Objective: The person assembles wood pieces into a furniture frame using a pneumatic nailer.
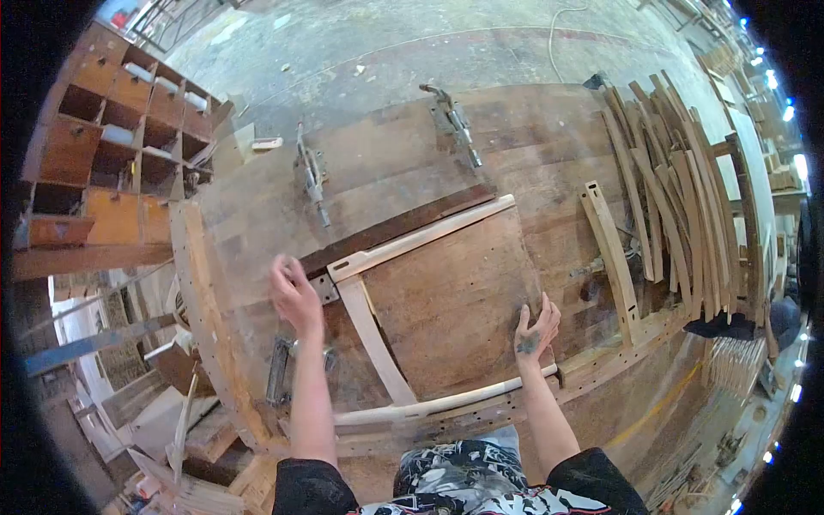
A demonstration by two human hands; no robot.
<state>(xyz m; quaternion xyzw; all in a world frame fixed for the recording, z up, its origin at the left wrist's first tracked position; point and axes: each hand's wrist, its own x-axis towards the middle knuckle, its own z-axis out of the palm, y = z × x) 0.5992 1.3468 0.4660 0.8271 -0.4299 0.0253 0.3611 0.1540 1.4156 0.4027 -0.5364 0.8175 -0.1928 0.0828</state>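
The person is fitting together a pale wooden chair frame (378, 335) on a large, worn wooden tabletop (257, 206), and the step in hand looks like seating the parts against each other in the jig. The frame is lying flat on a square board (455, 300) in the middle of the tabletop: one long rail is running along the board's far edge, an upright is crossing down from the rail's left end, and a curved rail (446, 402) is lying along the board's near edge.

The left hand (294, 296) is resting with fingers loosely spread just left of the joint where the far rail meets the upright, touching the metal bracket (324, 289) there and holding nothing. The right hand (536, 330) is pressing open-fingered on the board's right edge, just above the curved rail's end.

The next move probably calls for pushing the joint tight and clamping it; two toggle clamps (311, 176) are standing beyond the frame.

Left of the tabletop, a cubby shelf (112, 146) is holding small pale items in a few compartments; what they are cannot be told. Right of the frame, curved slats (678, 197) are lying stacked.
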